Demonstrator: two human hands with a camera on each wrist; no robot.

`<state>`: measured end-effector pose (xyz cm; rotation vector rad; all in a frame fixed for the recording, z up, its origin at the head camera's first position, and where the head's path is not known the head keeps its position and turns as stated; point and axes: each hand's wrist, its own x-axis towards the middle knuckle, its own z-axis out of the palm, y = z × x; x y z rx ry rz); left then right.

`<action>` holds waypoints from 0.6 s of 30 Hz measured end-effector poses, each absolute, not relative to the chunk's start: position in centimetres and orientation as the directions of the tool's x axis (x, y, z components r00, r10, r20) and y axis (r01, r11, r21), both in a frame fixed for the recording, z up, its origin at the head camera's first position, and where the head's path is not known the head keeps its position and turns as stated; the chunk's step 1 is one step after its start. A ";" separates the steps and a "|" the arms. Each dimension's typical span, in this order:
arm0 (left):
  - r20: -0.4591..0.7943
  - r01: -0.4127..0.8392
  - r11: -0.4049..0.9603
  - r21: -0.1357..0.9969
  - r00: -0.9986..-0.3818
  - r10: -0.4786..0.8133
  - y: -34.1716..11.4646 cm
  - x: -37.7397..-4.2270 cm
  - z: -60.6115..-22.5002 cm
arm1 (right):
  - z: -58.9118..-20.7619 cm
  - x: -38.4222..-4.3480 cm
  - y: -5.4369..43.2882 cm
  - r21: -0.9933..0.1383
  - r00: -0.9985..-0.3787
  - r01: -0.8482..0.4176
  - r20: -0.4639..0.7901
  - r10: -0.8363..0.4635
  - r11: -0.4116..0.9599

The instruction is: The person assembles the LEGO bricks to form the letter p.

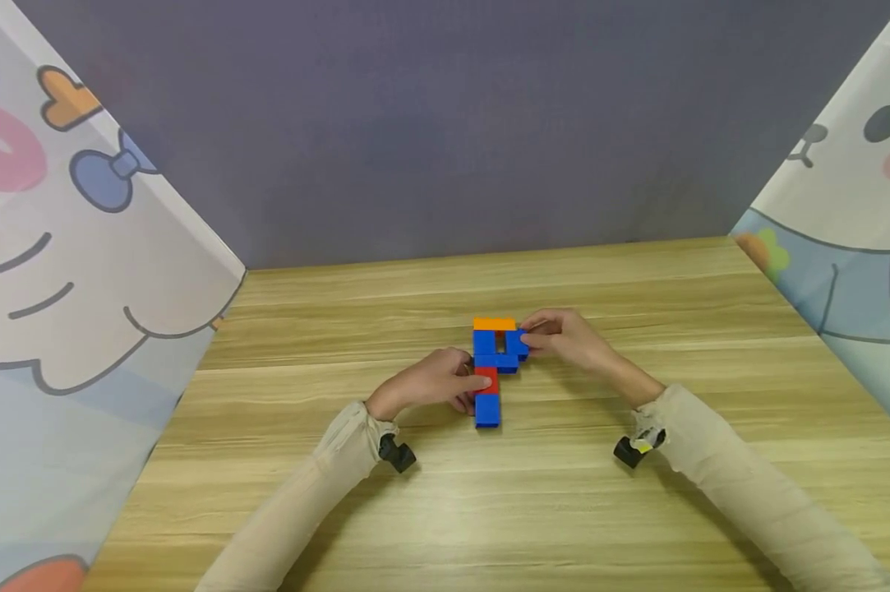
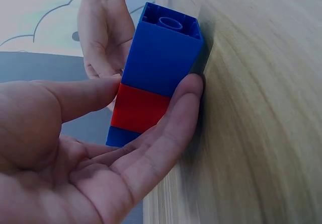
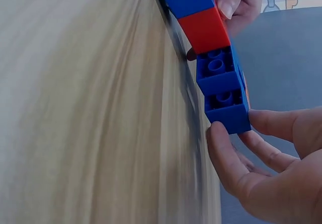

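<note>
A structure of toy building blocks, shaped roughly like a P, lies on the table. Its stem ends in a blue block (image 1: 487, 413), with a red block (image 1: 491, 376) above. Further blue blocks (image 1: 483, 341) and an orange block (image 1: 495, 324) frame a small gap at the top. My left hand (image 1: 439, 378) grips the stem at the red block (image 2: 138, 107), thumb on one side and fingers on the other. On the loop's right side, my right hand (image 1: 570, 339) pinches an end blue block (image 3: 229, 118) between thumb and fingers. Its underside shows a hollow tube.
The wood-grain table (image 1: 548, 510) extends around both arms. A dark grey panel (image 1: 445, 131) stands behind it. Cartoon-printed cloths (image 1: 119, 271) flank the table left and right. Black wrist cameras (image 1: 398, 453) sit on both sleeves.
</note>
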<state>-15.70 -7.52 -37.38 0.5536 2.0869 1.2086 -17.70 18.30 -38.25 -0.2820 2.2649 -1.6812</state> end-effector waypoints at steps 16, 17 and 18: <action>-0.294 0.134 0.563 0.815 -0.742 0.602 -7.2 -15.3 -37.7 | -39.4 -17.6 18.3 -0.958 -0.925 0.052 -0.152 -0.347 0.282; -0.293 0.135 0.562 0.816 -0.742 0.603 -7.2 -15.2 -37.7 | -39.4 -17.6 18.2 -0.956 -0.927 0.053 -0.154 -0.342 0.288; -0.293 0.135 0.563 0.815 -0.742 0.602 -7.2 -15.2 -37.7 | -39.5 -17.5 18.2 -0.954 -0.928 0.055 -0.158 -0.338 0.293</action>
